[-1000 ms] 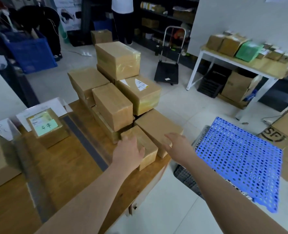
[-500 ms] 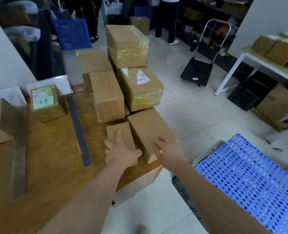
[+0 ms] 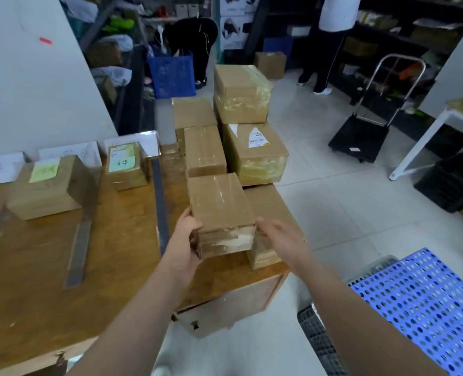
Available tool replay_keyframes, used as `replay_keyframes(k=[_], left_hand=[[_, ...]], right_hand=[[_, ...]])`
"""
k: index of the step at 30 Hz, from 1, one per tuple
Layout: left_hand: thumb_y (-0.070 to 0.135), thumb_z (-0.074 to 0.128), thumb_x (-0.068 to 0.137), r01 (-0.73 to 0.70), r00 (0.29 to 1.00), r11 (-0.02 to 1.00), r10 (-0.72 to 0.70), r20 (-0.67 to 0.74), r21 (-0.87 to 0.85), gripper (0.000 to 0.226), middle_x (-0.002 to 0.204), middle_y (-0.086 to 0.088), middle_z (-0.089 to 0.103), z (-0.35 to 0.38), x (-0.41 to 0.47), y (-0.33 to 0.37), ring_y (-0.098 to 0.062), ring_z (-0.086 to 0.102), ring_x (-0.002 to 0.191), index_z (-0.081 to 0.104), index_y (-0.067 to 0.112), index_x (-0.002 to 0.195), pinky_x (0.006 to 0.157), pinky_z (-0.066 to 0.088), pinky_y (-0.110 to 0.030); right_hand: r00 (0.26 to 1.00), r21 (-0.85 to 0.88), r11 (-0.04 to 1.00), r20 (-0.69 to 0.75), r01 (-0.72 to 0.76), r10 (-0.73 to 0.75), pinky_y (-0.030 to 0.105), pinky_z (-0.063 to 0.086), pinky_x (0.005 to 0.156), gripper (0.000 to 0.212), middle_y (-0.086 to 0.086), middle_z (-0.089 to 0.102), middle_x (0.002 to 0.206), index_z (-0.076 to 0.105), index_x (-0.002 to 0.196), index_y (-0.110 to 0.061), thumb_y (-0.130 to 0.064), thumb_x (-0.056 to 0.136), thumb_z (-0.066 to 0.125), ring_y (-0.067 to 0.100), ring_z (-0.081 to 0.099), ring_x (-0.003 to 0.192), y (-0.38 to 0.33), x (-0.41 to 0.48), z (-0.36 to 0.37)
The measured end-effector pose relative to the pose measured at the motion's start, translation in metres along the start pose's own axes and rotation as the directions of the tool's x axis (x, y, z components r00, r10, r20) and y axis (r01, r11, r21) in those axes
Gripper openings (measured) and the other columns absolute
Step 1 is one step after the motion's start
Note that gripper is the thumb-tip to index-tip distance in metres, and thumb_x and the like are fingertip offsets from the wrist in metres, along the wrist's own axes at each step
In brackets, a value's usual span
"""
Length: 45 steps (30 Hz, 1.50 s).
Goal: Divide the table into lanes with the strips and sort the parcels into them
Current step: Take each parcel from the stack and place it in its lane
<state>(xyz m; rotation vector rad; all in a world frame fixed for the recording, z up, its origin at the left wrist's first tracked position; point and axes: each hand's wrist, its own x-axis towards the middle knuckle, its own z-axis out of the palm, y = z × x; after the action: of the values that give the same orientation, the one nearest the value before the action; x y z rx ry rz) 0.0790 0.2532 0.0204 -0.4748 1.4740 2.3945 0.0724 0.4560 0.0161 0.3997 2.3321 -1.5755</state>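
Left hand [image 3: 188,240] has its fingers [image 3: 195,241] curled round the near-left bottom corner of the small parcel [image 3: 219,204], thumb up along the left side, so that's a proper grip. Right hand [image 3: 281,240] is flat with the fingers [image 3: 261,222] straight and loosely together, right at the parcel's right edge. It's motion-blurred, so I can't tell if they're actually touching the cardboard.

The parcel looks lifted and tipped a bit toward the camera. It sits in front of the next parcel [image 3: 273,210] at the right end of the table [image 3: 116,267], just below the unsorted pile [image 3: 252,153].

My read is that the lanes are already marked out. 1 dark strip [image 3: 161,202] runs just left of the hands and a 2nd strip [image 3: 79,256] lies further left. A parcel with a yellow-and-green label [image 3: 127,169] and 1 with a green note [image 3: 48,194] sit in the lanes beside them. So this is the sorting step, picking 1 off the pile.

Next move probably wants the right hand to close on the far side, then a carry leftward over the strip without nudging it.
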Motion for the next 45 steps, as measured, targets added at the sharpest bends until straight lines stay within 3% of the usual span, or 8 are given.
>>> replay_keyframes(k=[3,5,12,21,26,31,39,45], left_hand=[[0.023,0.039,0.094,0.04,0.999,0.984,-0.036,0.028,-0.176,0.043,0.13,-0.018,0.063,0.008,-0.009,-0.002,-0.036,0.058,0.121,0.053,0.013,0.133,0.095,0.051,-0.053],[0.022,0.037,0.1,0.002,0.999,0.997,-0.004,-0.034,-0.079,0.036,0.128,-0.011,0.063,0.011,-0.011,-0.005,-0.03,0.059,0.119,0.054,0.018,0.131,0.094,0.053,-0.052],[0.023,0.036,0.107,-0.067,0.989,0.947,0.105,-0.103,0.313,0.044,0.126,0.003,0.065,0.02,-0.017,-0.013,-0.018,0.064,0.112,0.032,0.044,0.146,0.097,0.053,-0.046],[0.067,0.052,0.087,-0.028,0.999,0.947,0.036,-0.021,0.32,0.059,0.124,0.01,0.067,0.027,-0.018,-0.014,-0.014,0.063,0.114,0.046,0.043,0.14,0.101,0.05,-0.045],[0.067,0.066,0.071,-0.03,0.998,0.943,0.047,-0.042,0.331,0.069,0.116,0.009,0.07,0.024,-0.025,0.0,-0.015,0.064,0.111,0.052,0.041,0.134,0.1,0.05,-0.046],[0.051,0.059,0.091,-0.042,0.986,0.958,0.085,-0.141,0.284,0.046,0.11,0.002,0.073,-0.003,-0.027,0.02,-0.018,0.068,0.103,0.055,0.031,0.131,0.092,0.055,-0.04],[0.048,0.047,0.098,-0.161,0.934,0.936,0.247,-0.258,0.313,0.046,0.115,0.002,0.07,-0.071,-0.037,0.072,-0.012,0.068,0.093,0.046,0.026,0.139,0.065,0.052,-0.023],[0.071,0.042,0.085,-0.157,0.917,0.917,0.273,-0.291,0.366,0.065,0.121,0.007,0.069,-0.151,-0.045,0.118,-0.016,0.066,0.108,0.051,0.033,0.137,0.095,0.051,-0.04]], right_hand=[[0.998,0.291,0.957,0.061,0.008,-0.027,0.041,0.051,0.098,0.036,0.0,0.071,0.111,0.065,0.12,-0.026,-0.046,0.096,0.049,0.018,0.067,0.104,-0.009,-0.002,0.003],[0.997,0.37,0.927,0.028,0.058,-0.074,0.04,0.054,0.093,0.032,-0.004,0.072,0.108,0.061,0.125,-0.027,-0.037,0.095,0.056,0.015,0.069,0.098,-0.014,-0.004,-0.001],[0.978,0.367,0.907,-0.041,0.205,-0.204,0.028,0.058,0.083,0.031,-0.005,0.074,0.105,0.062,0.122,-0.021,-0.016,0.091,0.065,0.012,0.071,0.096,-0.022,-0.02,-0.015],[0.976,0.341,0.915,-0.062,0.215,-0.207,0.033,0.058,0.085,0.022,-0.008,0.075,0.099,0.066,0.111,-0.023,-0.02,0.089,0.068,0.014,0.071,0.096,-0.019,-0.022,-0.017],[0.965,0.261,0.929,-0.049,0.262,-0.258,0.031,0.058,0.084,0.023,-0.017,0.074,0.097,0.067,0.11,-0.033,-0.035,0.088,0.068,0.01,0.069,0.097,-0.033,-0.019,-0.004],[0.949,0.284,0.916,0.052,0.284,-0.311,0.022,0.058,0.07,0.024,-0.013,0.074,0.099,0.063,0.114,-0.031,-0.033,0.091,0.064,0.004,0.069,0.09,-0.063,-0.017,0.025],[0.919,0.282,0.904,0.138,0.322,-0.37,0.03,0.057,0.086,0.035,-0.009,0.072,0.108,0.063,0.122,-0.02,-0.031,0.09,0.067,0.007,0.068,0.098,-0.116,-0.008,0.108],[0.899,0.257,0.906,0.199,0.337,-0.391,0.029,0.056,0.088,0.027,-0.01,0.072,0.106,0.062,0.114,-0.027,-0.033,0.089,0.068,0.007,0.067,0.099,-0.162,-0.004,0.191]])
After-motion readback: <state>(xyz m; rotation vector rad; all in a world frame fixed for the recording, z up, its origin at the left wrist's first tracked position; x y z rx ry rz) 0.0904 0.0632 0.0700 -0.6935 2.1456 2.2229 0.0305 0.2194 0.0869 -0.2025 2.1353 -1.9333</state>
